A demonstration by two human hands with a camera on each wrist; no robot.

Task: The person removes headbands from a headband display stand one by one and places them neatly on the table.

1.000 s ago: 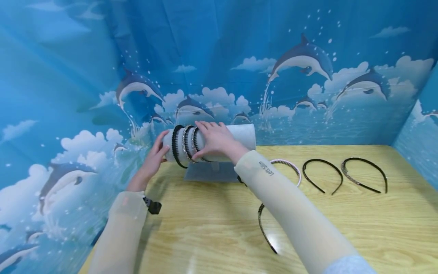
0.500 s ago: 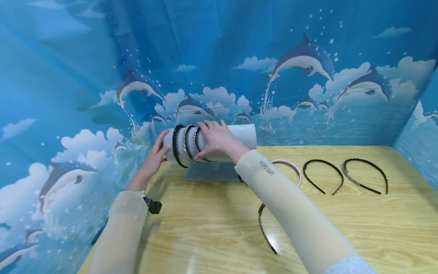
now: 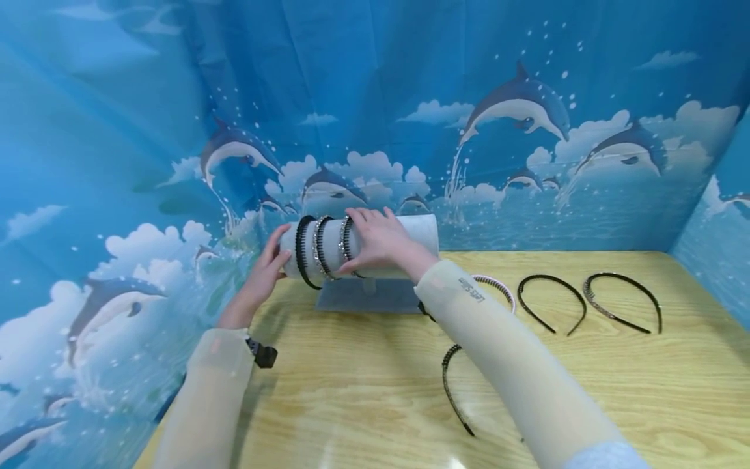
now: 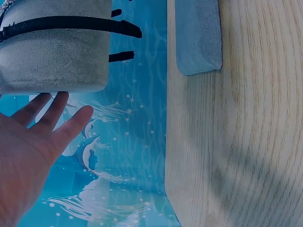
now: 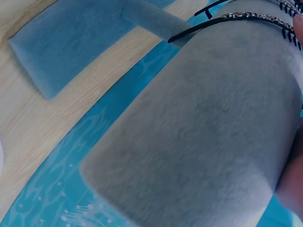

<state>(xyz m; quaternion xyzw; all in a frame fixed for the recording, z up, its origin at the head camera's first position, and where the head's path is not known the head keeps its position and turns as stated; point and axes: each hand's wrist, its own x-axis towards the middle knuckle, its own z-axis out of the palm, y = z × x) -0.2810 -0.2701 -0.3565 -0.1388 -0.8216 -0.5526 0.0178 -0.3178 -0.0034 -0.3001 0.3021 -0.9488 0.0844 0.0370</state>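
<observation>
A grey velvet headband stand has a horizontal roll above a flat base. Three toothed headbands sit over the roll: a plain black headband at the left, a rhinestone headband beside it, and a second rhinestone headband further right. My right hand arches over the roll and grips this last band between thumb and fingers; in the right wrist view its fingertip touches the band's stones. At the roll's left end, my left hand rests with straight, spread fingers against the edge.
On the wooden table lie a pink-white headband, a black headband and a decorated headband at right. Another dark headband lies in front, partly under my right forearm. A dolphin-print curtain stands behind.
My right hand has slid a little to the right along the roll, taking the third headband with it and widening its gap from the second. The left hand has stayed in place.
</observation>
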